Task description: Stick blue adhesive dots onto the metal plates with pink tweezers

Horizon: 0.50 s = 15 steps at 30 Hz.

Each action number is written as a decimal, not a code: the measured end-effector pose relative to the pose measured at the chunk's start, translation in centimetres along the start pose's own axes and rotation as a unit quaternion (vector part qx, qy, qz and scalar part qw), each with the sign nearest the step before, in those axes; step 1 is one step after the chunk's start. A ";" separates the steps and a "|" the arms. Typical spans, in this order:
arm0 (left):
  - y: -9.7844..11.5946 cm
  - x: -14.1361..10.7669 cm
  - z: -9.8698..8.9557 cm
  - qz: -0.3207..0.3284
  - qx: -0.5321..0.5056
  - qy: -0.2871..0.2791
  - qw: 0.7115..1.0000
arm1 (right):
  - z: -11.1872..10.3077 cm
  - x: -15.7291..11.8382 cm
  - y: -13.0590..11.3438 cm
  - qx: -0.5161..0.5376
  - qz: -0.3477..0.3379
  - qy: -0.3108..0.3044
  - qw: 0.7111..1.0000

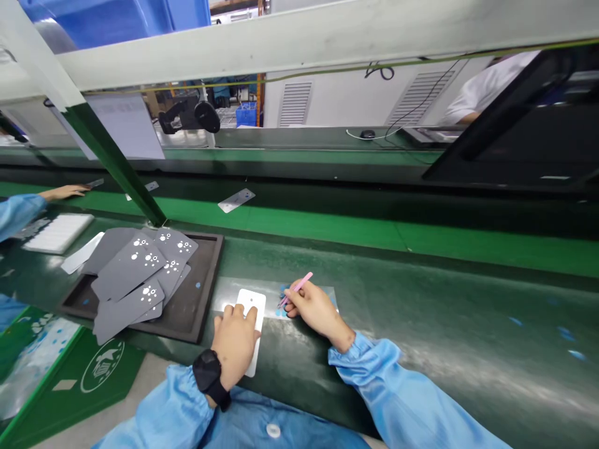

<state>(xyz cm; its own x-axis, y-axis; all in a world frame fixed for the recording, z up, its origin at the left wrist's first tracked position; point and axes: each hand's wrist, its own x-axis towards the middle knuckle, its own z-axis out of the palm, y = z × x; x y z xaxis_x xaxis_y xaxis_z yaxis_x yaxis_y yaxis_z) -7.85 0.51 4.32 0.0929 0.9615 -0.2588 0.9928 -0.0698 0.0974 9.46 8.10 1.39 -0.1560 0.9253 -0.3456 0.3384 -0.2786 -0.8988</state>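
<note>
My left hand lies across a narrow white panel with rounded corners and a small hole near its top. Its fingers are bent over the panel and hold it against the green bench. To the right, my right hand is closed on a pair of pink tweezers, tips pointing down and left. Those tips are at small blue round stickers on a clear sheet lying flat. Part of the sheet is hidden under my right hand.
A dark tray at left holds several overlapping grey panels with holes. Behind runs a green conveyor belt carrying a panel. A co-worker's hand reaches over the belt. A green post and a green bin stand left.
</note>
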 end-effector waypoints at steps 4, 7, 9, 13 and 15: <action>-0.3 0.0 0.5 0.013 -0.032 0.013 0.999 | -0.1 0.1 -0.3 -0.010 0.013 -0.009 1.000; -0.9 0.0 1.5 0.042 -0.074 0.045 0.995 | -0.1 0.2 -0.3 -0.010 0.019 -0.024 0.999; -1.2 0.0 2.4 0.060 -0.100 0.063 0.991 | -0.1 0.4 -0.1 -0.002 0.021 -0.029 0.999; -1.3 -0.1 4.0 0.071 -0.131 0.101 0.984 | -0.1 0.5 0.0 0.010 0.027 -0.018 0.999; -1.2 -0.1 4.5 0.076 -0.140 0.118 0.980 | -0.1 0.5 0.1 0.010 0.024 -0.017 1.000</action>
<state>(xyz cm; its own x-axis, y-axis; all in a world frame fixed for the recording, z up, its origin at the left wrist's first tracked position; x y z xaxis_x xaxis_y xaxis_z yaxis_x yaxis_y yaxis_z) -8.72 -0.75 -0.08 0.1861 0.9825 0.0061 0.9059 -0.1740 0.3860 9.46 8.59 1.14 -0.1705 0.9016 -0.3975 0.3282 -0.3285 -0.8857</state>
